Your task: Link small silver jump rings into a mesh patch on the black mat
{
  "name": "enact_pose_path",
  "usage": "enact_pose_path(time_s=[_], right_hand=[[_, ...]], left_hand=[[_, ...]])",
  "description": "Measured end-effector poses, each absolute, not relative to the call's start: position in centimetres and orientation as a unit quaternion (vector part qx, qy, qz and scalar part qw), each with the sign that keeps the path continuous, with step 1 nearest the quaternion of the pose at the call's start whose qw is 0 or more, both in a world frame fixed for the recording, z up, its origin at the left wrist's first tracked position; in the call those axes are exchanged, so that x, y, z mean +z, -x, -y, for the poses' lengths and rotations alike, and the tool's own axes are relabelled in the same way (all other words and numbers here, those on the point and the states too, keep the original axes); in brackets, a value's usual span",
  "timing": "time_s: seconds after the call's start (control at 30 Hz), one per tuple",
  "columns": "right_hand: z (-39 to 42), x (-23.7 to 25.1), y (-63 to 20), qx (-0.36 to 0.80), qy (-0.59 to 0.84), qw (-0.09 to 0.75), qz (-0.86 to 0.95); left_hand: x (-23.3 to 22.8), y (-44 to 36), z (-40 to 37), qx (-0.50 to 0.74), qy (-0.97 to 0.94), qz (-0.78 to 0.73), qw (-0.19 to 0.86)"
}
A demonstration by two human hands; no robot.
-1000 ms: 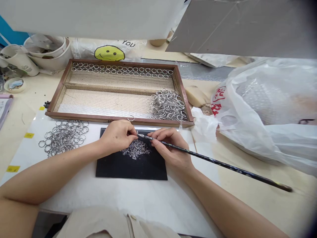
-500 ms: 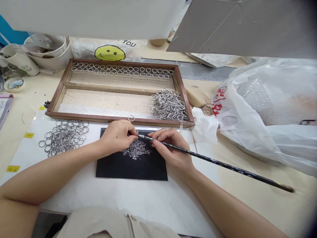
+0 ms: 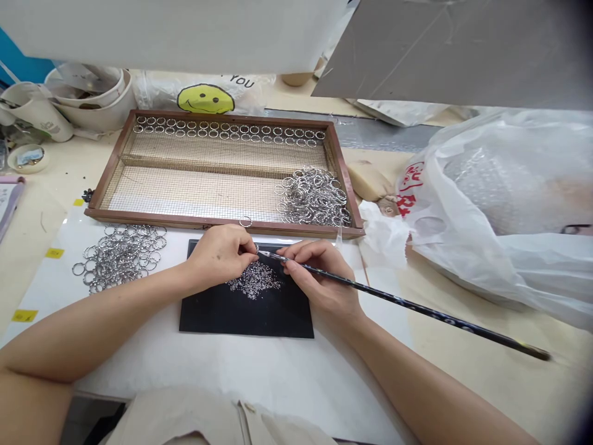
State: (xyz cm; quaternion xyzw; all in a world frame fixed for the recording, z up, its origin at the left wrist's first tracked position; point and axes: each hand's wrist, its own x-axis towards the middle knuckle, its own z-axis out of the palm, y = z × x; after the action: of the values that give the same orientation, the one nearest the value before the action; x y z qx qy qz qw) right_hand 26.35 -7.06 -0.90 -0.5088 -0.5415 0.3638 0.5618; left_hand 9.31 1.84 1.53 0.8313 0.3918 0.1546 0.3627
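Head view: left hand (image 3: 221,252) pinches a small silver ring (image 3: 256,248), grip closed on it, above the pile of tiny silver beads (image 3: 254,281) on the black rectangular mat (image 3: 245,312). Right hand (image 3: 319,272) grips the long thin black stick (image 3: 417,306), tip at the ring. Looks like bead-setting; next move needs a steady tip. Wooden mesh tray (image 3: 217,179) sits beyond on the counter.

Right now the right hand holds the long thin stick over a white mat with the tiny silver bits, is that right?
Not quite. In the head view the mat is black, not white. The right hand does hold the long thin stick over the tiny silver bits.
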Motion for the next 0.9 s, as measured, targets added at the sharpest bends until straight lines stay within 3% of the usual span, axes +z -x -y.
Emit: enact_pose_path(time_s=[0.9], right_hand=[[7.08,-0.74,-26.39,0.358,0.508,0.558,0.550]], left_hand=[[1.35,-9.28,-1.91,0.158,-0.830,-0.392,0.364]])
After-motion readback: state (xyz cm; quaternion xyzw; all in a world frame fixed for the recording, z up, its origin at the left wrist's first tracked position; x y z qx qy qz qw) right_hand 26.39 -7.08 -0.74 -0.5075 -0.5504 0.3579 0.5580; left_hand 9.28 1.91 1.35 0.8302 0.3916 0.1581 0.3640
